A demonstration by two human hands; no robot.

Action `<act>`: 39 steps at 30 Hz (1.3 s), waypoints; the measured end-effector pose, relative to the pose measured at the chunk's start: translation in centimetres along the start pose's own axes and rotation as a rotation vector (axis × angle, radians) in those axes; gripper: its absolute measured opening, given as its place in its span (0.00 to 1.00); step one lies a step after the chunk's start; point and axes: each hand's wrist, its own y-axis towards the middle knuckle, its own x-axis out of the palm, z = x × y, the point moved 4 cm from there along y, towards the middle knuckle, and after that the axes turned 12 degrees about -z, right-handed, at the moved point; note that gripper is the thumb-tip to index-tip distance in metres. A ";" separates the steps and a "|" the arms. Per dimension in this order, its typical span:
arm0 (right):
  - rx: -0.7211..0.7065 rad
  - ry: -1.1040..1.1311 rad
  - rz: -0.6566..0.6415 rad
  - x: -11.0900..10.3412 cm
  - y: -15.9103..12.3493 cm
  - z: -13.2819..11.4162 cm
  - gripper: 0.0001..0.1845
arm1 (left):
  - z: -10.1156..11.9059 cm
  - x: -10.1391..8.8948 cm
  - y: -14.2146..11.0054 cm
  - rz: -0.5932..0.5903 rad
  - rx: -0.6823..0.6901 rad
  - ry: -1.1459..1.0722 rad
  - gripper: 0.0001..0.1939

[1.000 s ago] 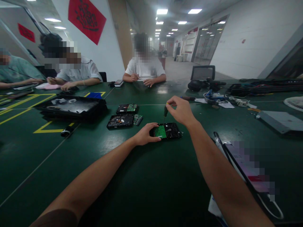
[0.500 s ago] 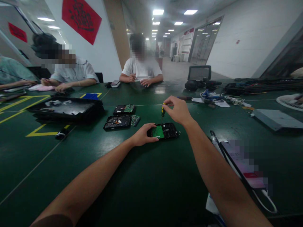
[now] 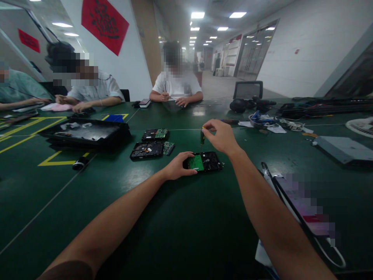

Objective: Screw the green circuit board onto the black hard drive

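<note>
A black hard drive with a green circuit board [image 3: 211, 160] lies flat on the dark green table [image 3: 175, 221]. My left hand [image 3: 181, 166] grips its left end, thumb on the near edge and fingers on the far edge. My right hand [image 3: 219, 135] pinches the top of a small yellow-and-black screwdriver [image 3: 202, 138]. The screwdriver stands nearly upright, its tip at the far edge of the green board; exact contact is too small to make out. Tiny bits that look like screws [image 3: 223, 164] lie just right of the drive.
Beyond my left hand lie another hard drive [image 3: 145, 151], a loose circuit board [image 3: 168, 147] and a further drive [image 3: 150, 134]. A black tray [image 3: 84, 130] stands left. On the right are a phone-like device [image 3: 303, 206] and a grey metal box [image 3: 344, 147]. Several people sit across the table.
The whole view has shifted slightly, so everything sits a little further right. The screwdriver's handle has turned a little between my right fingers. My left hand keeps its hold on the drive.
</note>
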 end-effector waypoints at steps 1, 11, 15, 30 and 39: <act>-0.003 -0.007 0.000 0.0 0.0 0.0 0.05 | 0.0 0.0 0.0 0.000 -0.003 0.000 0.40; 0.023 0.025 0.007 0.2 0.0 0.3 0.06 | 0.1 0.0 -0.1 0.001 -0.001 -0.013 0.40; -0.002 0.001 -0.018 0.2 0.0 0.1 0.08 | 0.0 0.0 0.0 0.000 -0.004 -0.003 0.41; 0.024 0.092 -0.084 0.3 -0.1 -0.6 0.08 | 0.3 0.0 0.0 -0.001 -0.002 0.005 0.40; 0.042 0.065 -0.078 0.3 -0.1 -0.7 0.10 | 0.4 0.0 -0.1 0.007 -0.004 -0.004 0.40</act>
